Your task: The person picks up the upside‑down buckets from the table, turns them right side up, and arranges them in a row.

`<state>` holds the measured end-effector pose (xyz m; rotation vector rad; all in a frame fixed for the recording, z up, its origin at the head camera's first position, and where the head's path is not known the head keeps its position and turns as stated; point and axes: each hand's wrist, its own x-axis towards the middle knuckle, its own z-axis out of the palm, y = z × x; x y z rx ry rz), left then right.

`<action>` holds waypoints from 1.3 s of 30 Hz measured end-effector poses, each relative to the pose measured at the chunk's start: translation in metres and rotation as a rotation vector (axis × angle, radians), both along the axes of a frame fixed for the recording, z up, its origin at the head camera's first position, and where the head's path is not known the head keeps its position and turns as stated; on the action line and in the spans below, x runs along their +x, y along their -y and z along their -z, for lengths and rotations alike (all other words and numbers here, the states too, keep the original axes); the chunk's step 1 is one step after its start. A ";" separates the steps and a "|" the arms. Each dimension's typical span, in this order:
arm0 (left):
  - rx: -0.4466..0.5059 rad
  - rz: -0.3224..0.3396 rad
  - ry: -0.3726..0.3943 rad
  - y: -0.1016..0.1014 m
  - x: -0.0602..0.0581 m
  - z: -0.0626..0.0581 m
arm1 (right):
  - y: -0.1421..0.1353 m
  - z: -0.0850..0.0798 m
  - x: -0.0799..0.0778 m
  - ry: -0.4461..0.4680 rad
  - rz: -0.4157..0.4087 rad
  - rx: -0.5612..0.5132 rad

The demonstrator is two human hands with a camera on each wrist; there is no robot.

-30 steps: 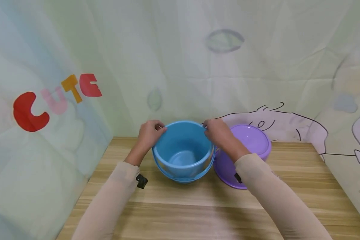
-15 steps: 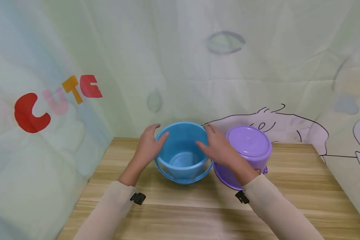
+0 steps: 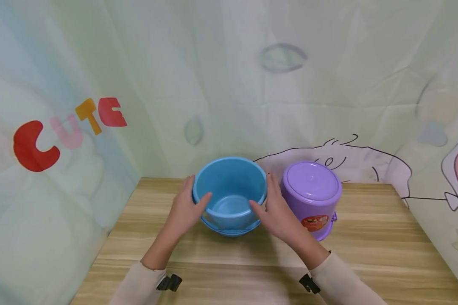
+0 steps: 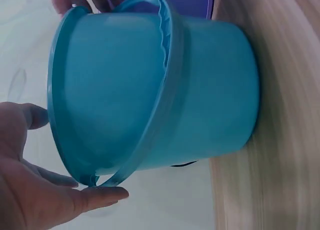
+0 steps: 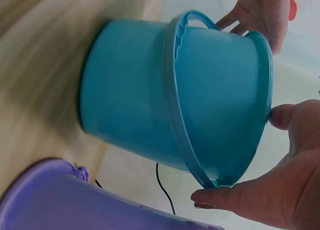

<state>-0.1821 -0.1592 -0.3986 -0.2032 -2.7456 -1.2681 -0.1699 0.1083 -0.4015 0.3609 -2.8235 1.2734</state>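
So from the head view, there's a blue bucket standing upright on the wooden bench, near the back edge and a bit toward the left side, mouth facing up. The left hand and right hand are well apart, one on each side of it, thumbs up at the rim and the other fingers pretty straight along the outside. Just right of that, also near the bench's back edge, is a purple bucket turned upside down, with a red-orange sticker low on its side. Behind it all hangs a pale cloth with "CUTE" on the left part. Both sleeves are light, with a black clip at each cuff. Over on the left wrist view, the thumb is touching the blue rim and the fingers are stretched out by the joint of the handle, which hangs down across the front. Right wrist view is basically the mirror of that: thumb on the rim, fingers straight by the other handle joint, flared purple rim down on the bench nearby.
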 end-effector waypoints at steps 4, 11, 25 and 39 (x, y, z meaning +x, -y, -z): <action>0.027 0.017 0.007 0.000 0.004 0.004 | 0.000 0.004 0.002 0.038 0.016 -0.011; 0.002 0.022 0.010 0.001 0.005 0.010 | -0.004 0.005 0.000 0.066 -0.003 0.007; 0.021 -0.013 0.017 -0.002 -0.006 0.014 | -0.008 0.000 -0.011 0.074 -0.005 0.043; 0.034 0.012 0.009 0.001 -0.031 0.015 | -0.005 -0.005 -0.033 0.071 -0.005 0.062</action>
